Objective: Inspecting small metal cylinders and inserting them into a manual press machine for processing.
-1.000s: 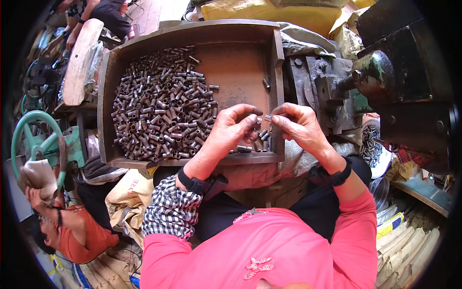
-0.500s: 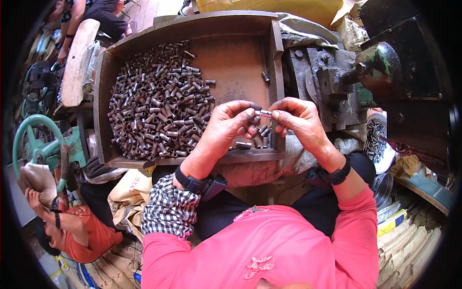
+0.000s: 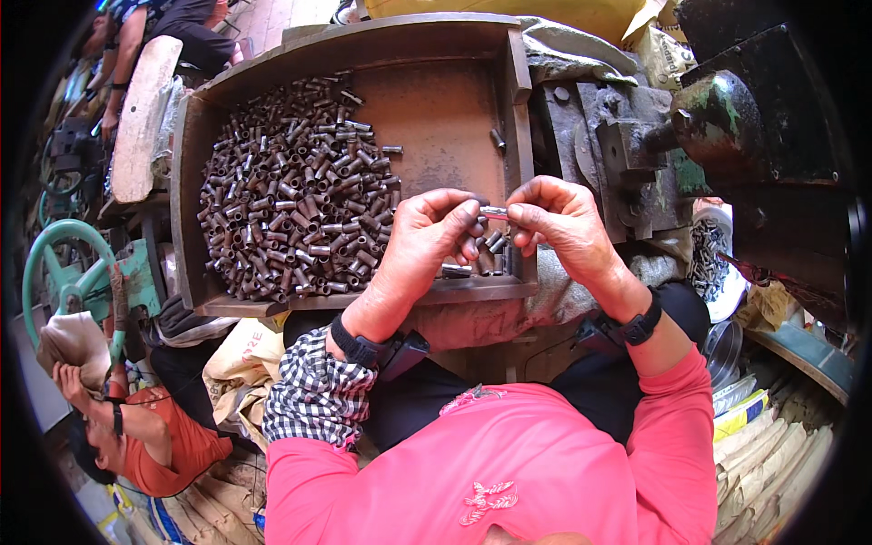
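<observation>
My left hand [image 3: 427,241] and my right hand [image 3: 563,222] meet over the near right corner of a rusty metal tray [image 3: 518,127]. Between the fingertips of both hands is one small shiny metal tube [image 3: 493,213], held level. A big heap of short dark metal tubes [image 3: 291,195] fills the tray's left half. A few loose tubes [image 3: 486,263] lie in the tray just under my hands. Each wrist wears a black band.
A dark, greasy machine [image 3: 690,127] stands right of the tray. A green handwheel [image 3: 68,268] is at the left. A person in an orange shirt [image 3: 136,436] is low at the left, another person [image 3: 154,36] at the top left. Stacked sacks [image 3: 781,454] lie at the lower right.
Both hands have stayed together over the tray's near right corner, turning the small tube between the fingertips. The view has shifted slightly, so the tray sits higher in the picture.
</observation>
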Available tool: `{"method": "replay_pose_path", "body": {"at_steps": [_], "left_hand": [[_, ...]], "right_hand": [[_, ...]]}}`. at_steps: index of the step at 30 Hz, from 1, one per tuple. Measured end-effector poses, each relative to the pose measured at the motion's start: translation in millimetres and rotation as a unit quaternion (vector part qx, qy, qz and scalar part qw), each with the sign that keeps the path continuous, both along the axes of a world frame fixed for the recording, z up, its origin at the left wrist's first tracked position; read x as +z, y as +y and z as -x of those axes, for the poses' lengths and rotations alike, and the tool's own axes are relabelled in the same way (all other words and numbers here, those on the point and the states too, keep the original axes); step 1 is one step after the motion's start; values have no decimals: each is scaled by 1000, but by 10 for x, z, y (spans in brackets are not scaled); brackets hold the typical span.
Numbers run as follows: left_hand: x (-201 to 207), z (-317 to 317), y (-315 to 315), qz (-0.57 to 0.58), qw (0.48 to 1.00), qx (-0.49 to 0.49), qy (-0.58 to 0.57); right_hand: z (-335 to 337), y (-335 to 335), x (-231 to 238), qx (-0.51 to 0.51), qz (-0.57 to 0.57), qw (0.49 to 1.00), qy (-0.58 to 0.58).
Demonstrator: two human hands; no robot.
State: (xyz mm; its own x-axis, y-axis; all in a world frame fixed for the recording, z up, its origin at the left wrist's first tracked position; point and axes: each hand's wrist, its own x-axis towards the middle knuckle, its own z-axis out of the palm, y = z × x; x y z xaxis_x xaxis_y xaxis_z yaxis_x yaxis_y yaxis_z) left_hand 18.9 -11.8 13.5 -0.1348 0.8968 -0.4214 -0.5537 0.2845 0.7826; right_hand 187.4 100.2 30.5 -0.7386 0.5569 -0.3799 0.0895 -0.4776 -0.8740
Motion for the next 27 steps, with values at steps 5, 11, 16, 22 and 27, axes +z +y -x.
{"method": "replay_pose_path", "body": {"at_steps": [5,11,16,22,27], "left_hand": [[143,-24,-14,-26,998,-49,6],[429,74,-58,-48,967,-241,-71],[434,-12,-84,-104,960,-224,-133],[422,66,-79,-43,984,-172,-3],[371,144,-147,-50,974,-220,-23]], "right_hand": [[-37,55,46,17,75,997,8],[-74,40,252,151,193,969,6],[-43,-31,220,152,208,965,39],[-11,50,219,114,109,987,33],[40,-11,217,149,146,978,32]]}}
